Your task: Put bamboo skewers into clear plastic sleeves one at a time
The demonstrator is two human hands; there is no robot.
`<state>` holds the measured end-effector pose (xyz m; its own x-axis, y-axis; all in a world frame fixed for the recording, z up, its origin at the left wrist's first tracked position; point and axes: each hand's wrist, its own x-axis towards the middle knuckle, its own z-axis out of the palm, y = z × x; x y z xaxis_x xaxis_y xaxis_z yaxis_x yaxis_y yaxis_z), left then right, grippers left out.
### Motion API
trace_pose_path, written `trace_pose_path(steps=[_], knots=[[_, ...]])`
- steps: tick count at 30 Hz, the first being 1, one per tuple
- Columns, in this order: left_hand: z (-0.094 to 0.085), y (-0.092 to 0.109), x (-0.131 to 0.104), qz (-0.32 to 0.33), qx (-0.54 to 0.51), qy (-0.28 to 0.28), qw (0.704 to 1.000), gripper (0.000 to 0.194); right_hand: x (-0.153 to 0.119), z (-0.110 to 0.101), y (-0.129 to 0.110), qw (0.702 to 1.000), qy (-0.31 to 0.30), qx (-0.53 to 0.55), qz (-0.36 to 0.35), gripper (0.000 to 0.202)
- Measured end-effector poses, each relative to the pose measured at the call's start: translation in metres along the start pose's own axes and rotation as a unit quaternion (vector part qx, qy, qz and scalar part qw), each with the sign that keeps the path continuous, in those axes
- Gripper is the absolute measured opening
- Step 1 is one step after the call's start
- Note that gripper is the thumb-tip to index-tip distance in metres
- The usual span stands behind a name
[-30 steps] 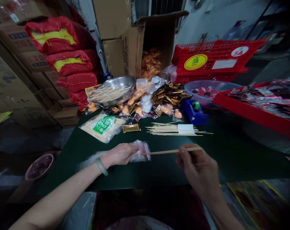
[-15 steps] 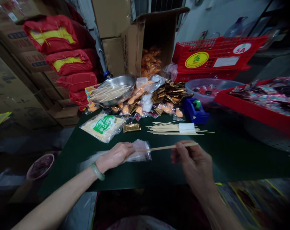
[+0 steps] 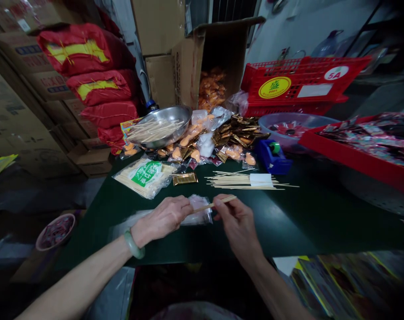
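While the right hand [image 3: 240, 222] pinches thin sticks [image 3: 203, 208] between thumb and fingers, the left hand [image 3: 162, 218] lies over clear plastic bags [image 3: 203, 218] on the near part of the green counter [image 3: 188, 249]; whether its fingers grip the plastic, I cannot tell. The sticks slant across the bags, their left end at the left hand. Farther off lie a gold packet [image 3: 185, 178] and, to its right, a loose stick pile [image 3: 226, 181].

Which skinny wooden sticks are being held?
The pale wooden sticks pinched in the right hand, pointing toward the left hand. The others lie on the dark green table, in the round silver bowl and inside the clear green-labelled plastic packet.
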<state>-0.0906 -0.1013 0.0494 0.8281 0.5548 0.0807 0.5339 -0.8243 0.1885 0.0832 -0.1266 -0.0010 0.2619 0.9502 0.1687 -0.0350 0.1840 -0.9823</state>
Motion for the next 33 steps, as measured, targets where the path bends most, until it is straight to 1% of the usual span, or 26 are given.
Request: trace_pose_path(steps=[3, 6, 8, 10, 11, 12, 14, 16, 17, 19, 21, 23, 25, 26, 27, 28, 29, 31, 33], knots=[[-0.004, 0.001, 0.002, -0.004, 0.002, 0.006, 1.0, 0.024, -0.003, 0.015, 0.006, 0.999, -0.045, -0.015, -0.022, 0.021], [-0.004, -0.001, 0.003, -0.004, -0.02, 0.021, 1.0, 0.026, -0.001, 0.022, 0.006, 0.994, -0.108, 0.008, 0.001, 0.025], [-0.001, -0.002, 0.001, -0.01, -0.055, 0.058, 0.997, 0.024, 0.001, 0.022, 0.004, 0.993, -0.12, 0.012, 0.014, 0.027], [0.006, -0.003, -0.003, -0.041, -0.085, 0.11, 0.989, 0.02, 0.004, 0.02, 0.003, 0.994, -0.105, 0.001, 0.013, 0.028], [0.01, -0.005, -0.006, -0.065, -0.092, 0.127, 0.986, 0.022, 0.006, 0.019, 0.003, 0.995, -0.098, -0.006, 0.01, 0.028], [0.016, -0.006, -0.011, -0.09, -0.09, 0.128, 0.984, 0.025, 0.008, 0.016, 0.003, 0.995, -0.094, -0.013, 0.008, 0.028], [0.029, -0.011, -0.02, -0.13, -0.072, 0.095, 0.984, 0.023, 0.012, 0.01, 0.005, 0.996, -0.084, -0.023, 0.005, 0.028], [0.041, -0.017, -0.029, -0.145, -0.055, 0.067, 0.986, 0.015, 0.018, 0.002, 0.008, 0.997, -0.068, -0.028, 0.007, 0.027], [0.046, -0.019, -0.033, -0.146, -0.051, 0.065, 0.986, 0.014, 0.021, -0.003, 0.009, 0.998, -0.053, -0.027, 0.009, 0.026], [0.054, -0.022, -0.038, -0.143, -0.049, 0.078, 0.985, 0.015, 0.031, -0.017, 0.009, 1.0, -0.019, -0.02, 0.014, 0.025], [0.059, -0.023, -0.042, -0.143, -0.049, 0.09, 0.984, 0.015, 0.042, -0.034, 0.004, 1.0, 0.023, -0.005, 0.017, 0.024], [0.06, -0.024, -0.044, -0.147, -0.045, 0.094, 0.984, 0.013, 0.054, -0.055, -0.007, 0.997, 0.08, 0.019, -0.001, 0.024], [0.058, -0.025, -0.044, -0.148, -0.049, 0.09, 0.984, 0.011, 0.065, -0.074, -0.025, 0.991, 0.125, 0.025, -0.042, 0.023], [0.054, -0.025, -0.043, -0.15, -0.056, 0.087, 0.983, 0.01, 0.069, -0.081, -0.036, 0.991, 0.115, 0.005, -0.064, 0.021], [0.049, -0.026, -0.04, -0.153, -0.067, 0.09, 0.982, 0.01, 0.072, -0.085, -0.047, 0.993, 0.079, -0.032, -0.085, 0.02], [0.042, -0.026, -0.036, -0.157, -0.081, 0.098, 0.979, 0.01, 0.074, -0.086, -0.059, 0.991, 0.024, -0.083, -0.103, 0.02], [0.034, -0.025, -0.03, -0.16, -0.099, 0.114, 0.976, 0.013, 0.075, -0.084, -0.071, 0.982, -0.039, -0.139, -0.12, 0.02], [0.014, -0.022, -0.013, -0.158, -0.151, 0.169, 0.961, 0.021, 0.077, -0.07, -0.092, 0.952, -0.151, -0.222, -0.149, 0.021], [-0.008, -0.018, 0.009, -0.144, -0.233, 0.22, 0.936, 0.024, 0.078, -0.051, -0.11, 0.919, -0.235, -0.264, -0.175, 0.021]])
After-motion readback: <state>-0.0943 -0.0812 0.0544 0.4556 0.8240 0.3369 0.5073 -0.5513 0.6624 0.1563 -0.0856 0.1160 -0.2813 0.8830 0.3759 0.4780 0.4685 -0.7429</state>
